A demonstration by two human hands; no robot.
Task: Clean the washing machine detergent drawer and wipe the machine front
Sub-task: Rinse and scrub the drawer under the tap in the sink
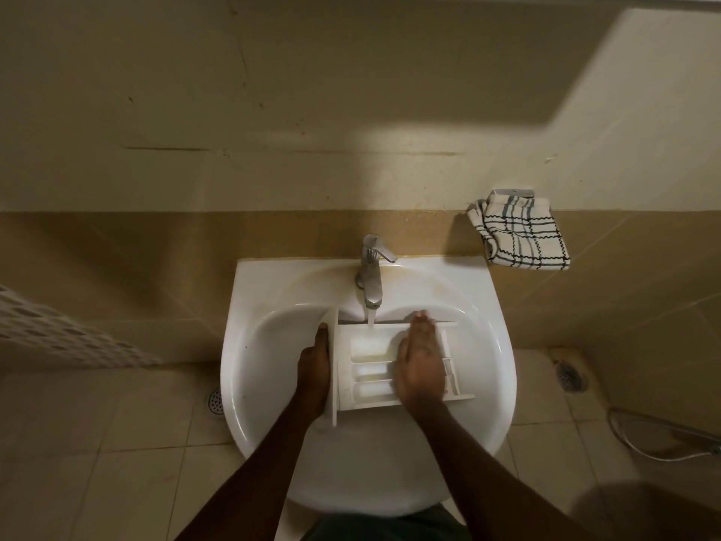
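Beige wall tiles (pixel 156 267) back a white sink (pixel 249 290), where the detergent drawer (pixel 370 347) lies in the basin under the faucet (pixel 370 275) and its running water (pixel 369 320). The left hand (pixel 314 369) has its grip clamped on the drawer's front panel. The right hand (pixel 419 361) lies flat across the compartments, fingers straight, grip apart.

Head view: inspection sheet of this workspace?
Surface: white sink, tap running.
Job's things: detergent drawer in the basin under the stream; checked cloth hangs on the wall, right.
Clutter: nothing seen.
Hands: left hand grips the drawer's front panel; right hand lies flat on its compartments, fingers straight.
Cables: hose on the floor, right.
Surroundings: tiled wall; left floor drain; right floor drain; perforated basket, left.
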